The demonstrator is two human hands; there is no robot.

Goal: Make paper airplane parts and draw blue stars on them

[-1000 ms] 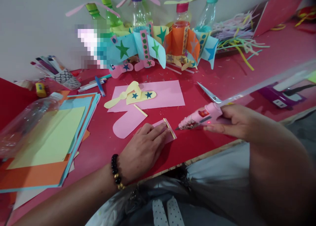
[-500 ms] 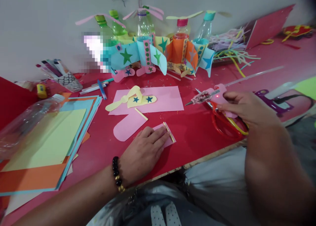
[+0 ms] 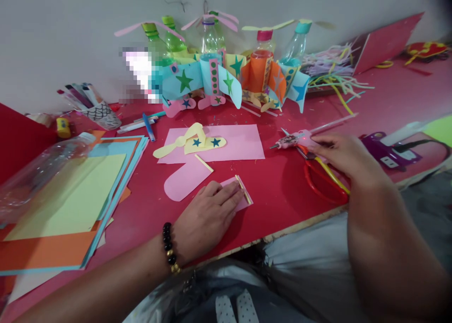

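Observation:
My left hand (image 3: 210,212) lies over a small pink paper piece (image 3: 247,201), its fingers stretched out and pressed down beside a thin pale yellow strip (image 3: 243,189) along the paper's edge. Above it lies a rounded pink paper piece (image 3: 181,181) with a similar strip on one side. My right hand (image 3: 341,153) is closed around a pink glue gun (image 3: 306,138), whose nozzle points left. A clear glue stick (image 3: 335,122) sticks out behind. Just beneath the gun are scissors (image 3: 309,172) with red and yellow handles.
Yellow star-marked cut-outs (image 3: 203,144) rest on a pink sheet (image 3: 243,144). Bottle planes (image 3: 212,73) stand along the wall. Stacked coloured paper (image 3: 67,196) and a clear bottle (image 3: 42,177) are at left, a pen cup (image 3: 100,115) behind. A purple stand (image 3: 388,153) lies at right.
My right hand has brought the glue gun slightly lower and turned it, close above the scissors. My left hand stays pressed on the small pink paper. The view has shifted slightly.

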